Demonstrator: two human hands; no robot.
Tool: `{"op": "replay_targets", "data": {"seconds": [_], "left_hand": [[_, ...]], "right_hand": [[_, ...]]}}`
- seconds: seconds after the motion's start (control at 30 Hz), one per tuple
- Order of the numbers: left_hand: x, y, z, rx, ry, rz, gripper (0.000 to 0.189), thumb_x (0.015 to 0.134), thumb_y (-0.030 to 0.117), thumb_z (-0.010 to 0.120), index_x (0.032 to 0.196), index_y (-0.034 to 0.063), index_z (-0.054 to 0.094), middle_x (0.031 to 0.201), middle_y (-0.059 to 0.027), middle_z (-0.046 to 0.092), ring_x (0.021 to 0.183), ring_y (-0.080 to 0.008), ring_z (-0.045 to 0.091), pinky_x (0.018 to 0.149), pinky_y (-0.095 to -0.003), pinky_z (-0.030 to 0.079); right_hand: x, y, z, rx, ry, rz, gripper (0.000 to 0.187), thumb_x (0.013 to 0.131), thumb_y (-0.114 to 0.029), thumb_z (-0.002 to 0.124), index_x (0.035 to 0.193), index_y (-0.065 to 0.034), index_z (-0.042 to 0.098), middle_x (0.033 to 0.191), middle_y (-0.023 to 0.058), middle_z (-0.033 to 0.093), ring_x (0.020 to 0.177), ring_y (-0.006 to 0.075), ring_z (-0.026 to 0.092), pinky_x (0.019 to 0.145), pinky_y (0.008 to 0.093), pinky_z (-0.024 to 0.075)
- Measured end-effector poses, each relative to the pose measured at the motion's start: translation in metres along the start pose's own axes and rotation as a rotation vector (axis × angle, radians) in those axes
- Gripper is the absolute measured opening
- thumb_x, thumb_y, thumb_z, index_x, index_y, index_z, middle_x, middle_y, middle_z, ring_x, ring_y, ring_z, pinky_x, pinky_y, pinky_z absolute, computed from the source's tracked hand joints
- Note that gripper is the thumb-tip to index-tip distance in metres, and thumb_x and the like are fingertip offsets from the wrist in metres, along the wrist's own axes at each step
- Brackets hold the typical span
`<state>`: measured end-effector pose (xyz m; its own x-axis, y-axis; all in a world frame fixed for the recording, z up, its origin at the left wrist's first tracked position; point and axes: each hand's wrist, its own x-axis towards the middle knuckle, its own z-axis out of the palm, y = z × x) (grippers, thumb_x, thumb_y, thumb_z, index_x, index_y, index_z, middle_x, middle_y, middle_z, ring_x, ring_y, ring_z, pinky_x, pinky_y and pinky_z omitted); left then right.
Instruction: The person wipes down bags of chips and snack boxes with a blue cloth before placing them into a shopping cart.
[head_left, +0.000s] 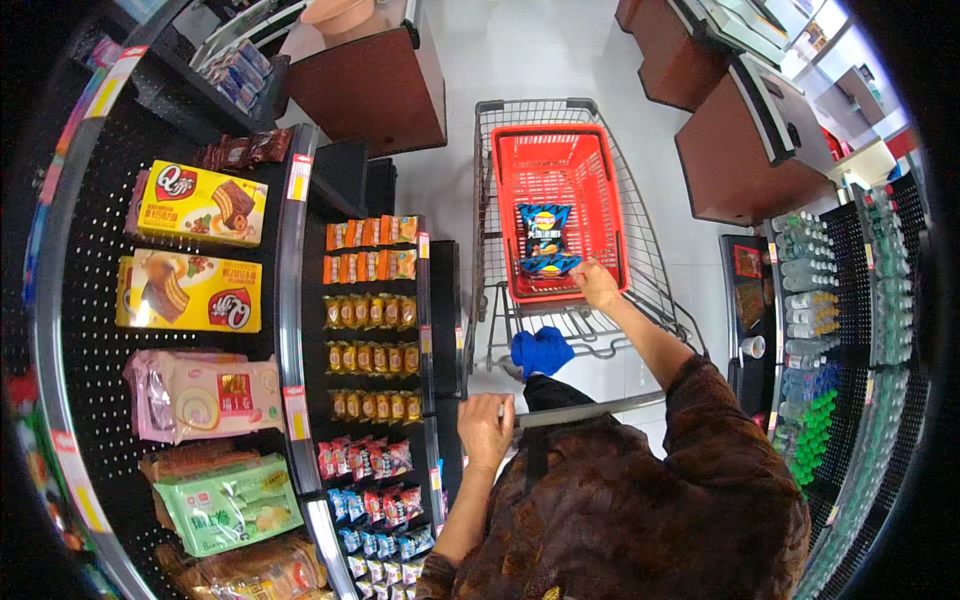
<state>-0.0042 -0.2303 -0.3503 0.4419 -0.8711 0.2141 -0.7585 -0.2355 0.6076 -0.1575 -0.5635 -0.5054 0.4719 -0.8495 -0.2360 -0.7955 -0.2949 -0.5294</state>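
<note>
My right hand (598, 285) reaches over the near end of a red plastic shopping basket (616, 225), its fingertips at the edge of a blue and black chip bag (550, 265). Another part of such a chip bag (543, 226) lies just beyond; whether these are one bag or two, I cannot tell. The basket sits in a wire shopping cart (651, 247). My left hand (486, 429) is curled around the cart's push bar (592, 409) at its left end. A shoe in a blue cover (541, 351) shows below the cart.
At left, shelves hold yellow snack boxes (202, 202), a pink packet (225, 397), a green packet (232, 506) and small wrapped snacks (371, 311). Bottled drinks (806, 285) line the right shelves. Brown counters (367, 86) (750, 154) stand ahead on both sides.
</note>
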Motion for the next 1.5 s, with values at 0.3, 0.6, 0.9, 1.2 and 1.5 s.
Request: {"op": "replay_targets", "data": {"seconds": [0.3, 0.6, 0.9, 1.2, 1.5], "left_hand": [[0.004, 0.003, 0.009, 0.192, -0.147, -0.093, 0.017, 0.086, 0.017, 0.07, 0.074, 0.0098, 0.061, 0.075, -0.0072, 0.061, 0.075, -0.029, 0.059, 0.067, -0.0427, 0.042], [0.014, -0.001, 0.011, 0.222, -0.102, -0.041, 0.016, 0.085, 0.017, 0.069, 0.072, 0.0117, 0.062, 0.073, -0.0036, 0.058, 0.071, -0.0242, 0.058, 0.066, -0.0394, 0.042], [0.014, 0.003, 0.002, -0.008, -0.047, -0.13, 0.01, 0.088, 0.016, 0.073, 0.084, 0.0087, 0.068, 0.078, -0.0062, 0.065, 0.075, -0.0255, 0.063, 0.068, -0.0387, 0.047], [0.085, 0.046, -0.112, -0.259, 0.183, -0.124, 0.1, 0.069, 0.017, 0.093, 0.153, 0.0036, 0.04, 0.142, -0.0208, 0.056, 0.127, -0.0329, 0.058, 0.105, -0.0431, 0.048], [0.041, 0.076, -0.209, -0.334, 0.314, -0.056, 0.111, 0.068, 0.028, 0.095, 0.155, -0.0003, 0.033, 0.15, -0.0234, 0.049, 0.138, -0.0354, 0.051, 0.115, -0.0442, 0.04]], "right_hand": [[0.072, 0.003, 0.068, -0.394, -0.278, -0.099, 0.026, 0.088, -0.008, 0.061, 0.111, -0.0051, 0.072, 0.148, 0.0107, 0.056, 0.134, 0.0312, 0.054, 0.104, 0.04, 0.0525], [0.077, 0.02, 0.051, -0.316, -0.078, -0.174, 0.019, 0.089, -0.004, 0.058, 0.101, -0.0037, 0.072, 0.107, 0.024, 0.07, 0.099, 0.0429, 0.068, 0.089, 0.0496, 0.0549], [0.017, -0.074, -0.125, 0.171, 0.316, -0.27, 0.012, 0.085, 0.0, 0.072, 0.097, -0.003, 0.07, 0.095, 0.0134, 0.066, 0.09, 0.031, 0.064, 0.081, 0.0416, 0.0537], [-0.096, -0.258, -0.267, 0.209, 0.176, -0.642, 0.005, 0.09, -0.004, 0.068, 0.094, -0.0008, 0.07, 0.088, 0.0104, 0.063, 0.082, 0.023, 0.062, 0.073, 0.036, 0.052], [-0.187, -0.383, -0.28, 0.523, -0.068, -1.08, 0.008, 0.083, 0.004, 0.07, 0.088, -0.0012, 0.069, 0.089, 0.0053, 0.064, 0.082, 0.014, 0.061, 0.072, 0.0274, 0.0489]]}}
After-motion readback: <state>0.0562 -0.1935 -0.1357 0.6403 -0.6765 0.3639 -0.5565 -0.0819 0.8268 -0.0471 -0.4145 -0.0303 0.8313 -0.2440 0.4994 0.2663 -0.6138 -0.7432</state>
